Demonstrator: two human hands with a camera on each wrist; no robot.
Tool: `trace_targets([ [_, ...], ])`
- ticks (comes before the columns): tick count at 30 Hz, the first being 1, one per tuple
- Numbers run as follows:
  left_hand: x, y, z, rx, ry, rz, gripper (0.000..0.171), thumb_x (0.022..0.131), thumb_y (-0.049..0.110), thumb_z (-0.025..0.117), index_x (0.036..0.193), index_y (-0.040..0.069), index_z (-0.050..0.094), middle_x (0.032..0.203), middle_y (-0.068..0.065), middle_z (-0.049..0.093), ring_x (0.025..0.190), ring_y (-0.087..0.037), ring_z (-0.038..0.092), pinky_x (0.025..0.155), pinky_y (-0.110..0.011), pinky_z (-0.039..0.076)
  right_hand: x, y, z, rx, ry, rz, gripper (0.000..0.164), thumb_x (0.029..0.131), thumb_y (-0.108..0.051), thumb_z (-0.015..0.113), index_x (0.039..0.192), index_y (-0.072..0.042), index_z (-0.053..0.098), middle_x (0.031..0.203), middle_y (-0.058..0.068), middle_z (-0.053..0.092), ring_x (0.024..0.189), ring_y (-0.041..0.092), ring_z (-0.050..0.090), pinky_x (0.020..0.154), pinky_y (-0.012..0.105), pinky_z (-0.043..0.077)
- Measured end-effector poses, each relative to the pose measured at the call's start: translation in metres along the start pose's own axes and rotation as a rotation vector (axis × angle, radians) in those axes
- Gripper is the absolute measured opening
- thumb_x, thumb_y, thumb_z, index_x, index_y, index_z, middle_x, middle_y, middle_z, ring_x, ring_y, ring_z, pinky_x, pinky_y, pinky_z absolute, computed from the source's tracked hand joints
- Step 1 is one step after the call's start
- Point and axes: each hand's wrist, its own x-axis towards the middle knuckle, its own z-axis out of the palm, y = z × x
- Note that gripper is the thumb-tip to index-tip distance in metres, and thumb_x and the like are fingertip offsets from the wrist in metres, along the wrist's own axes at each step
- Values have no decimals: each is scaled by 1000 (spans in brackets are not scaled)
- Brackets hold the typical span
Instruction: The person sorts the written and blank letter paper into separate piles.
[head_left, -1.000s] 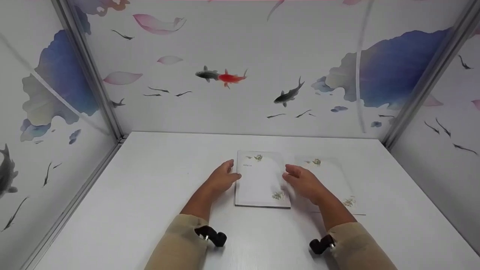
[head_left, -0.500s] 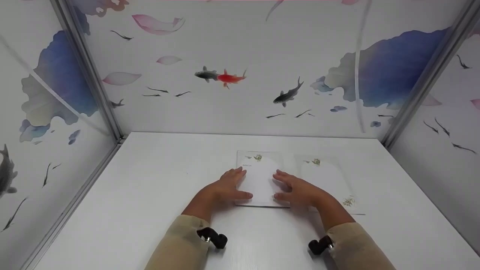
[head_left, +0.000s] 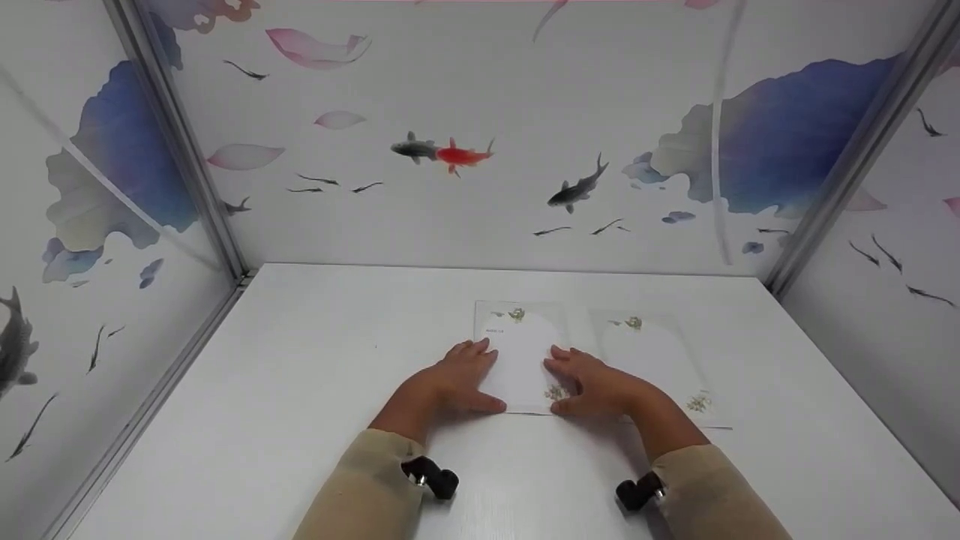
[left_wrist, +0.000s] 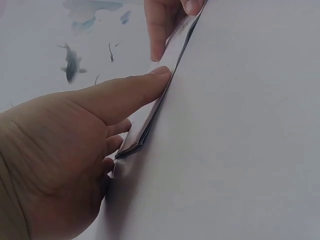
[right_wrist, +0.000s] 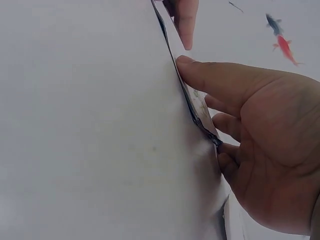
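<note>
A thin stack of white paper (head_left: pixel 523 364) printed with small green plant sprigs lies flat on the white table. My left hand (head_left: pixel 459 381) rests on its left side, fingers extended and thumb near the front edge. Opposite it, my right hand (head_left: pixel 596 386) touches the right side in the same way. In the left wrist view the left thumb lies straight on the stack's top (left_wrist: pixel 145 112), beside its dark, layered edge. The right wrist view has the right thumb laid on the paper (right_wrist: pixel 172 37), with the other fingers bent by the side.
Just right of the stack lies a second white sheet or stack (head_left: pixel 649 356) with matching plant prints, partly behind the right hand. White panels (head_left: pixel 480 225) painted with fish and leaves enclose the table (head_left: pixel 322 360) at the back and sides.
Both hands have moved inward from beside the stack onto its sides, then slid slightly toward the front edge. The stack's position looks the same.
</note>
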Motion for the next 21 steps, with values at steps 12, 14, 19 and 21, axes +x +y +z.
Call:
trace_targets([
  [12,3,3,0,-13,47,-18,79,102,53,65,168,20,37,181,0,22,170,-25,15,136,-51,24,-2,-4,-2,21,40,-5,74,97,-36,79,163,-26,47,177,-1,34,168,35,20,134,64,20],
  [14,5,3,1,-11,74,-32,70,105,48,63,166,20,42,179,-1,27,169,-25,19,136,-49,26,-1,-4,-2,54,77,5,69,98,-32,79,160,-24,51,174,2,40,166,35,27,133,63,24],
  [19,9,7,0,-13,145,-61,58,104,40,66,158,18,55,173,-2,41,164,-28,29,133,-49,31,3,-4,0,138,158,45,62,94,-24,84,152,-26,61,163,5,54,153,31,47,128,59,38],
  [21,9,8,0,-9,175,-64,55,103,38,68,154,18,60,169,-3,47,161,-29,35,132,-49,35,5,-5,1,150,189,60,59,92,-22,86,148,-26,66,156,5,61,142,28,55,122,55,44],
])
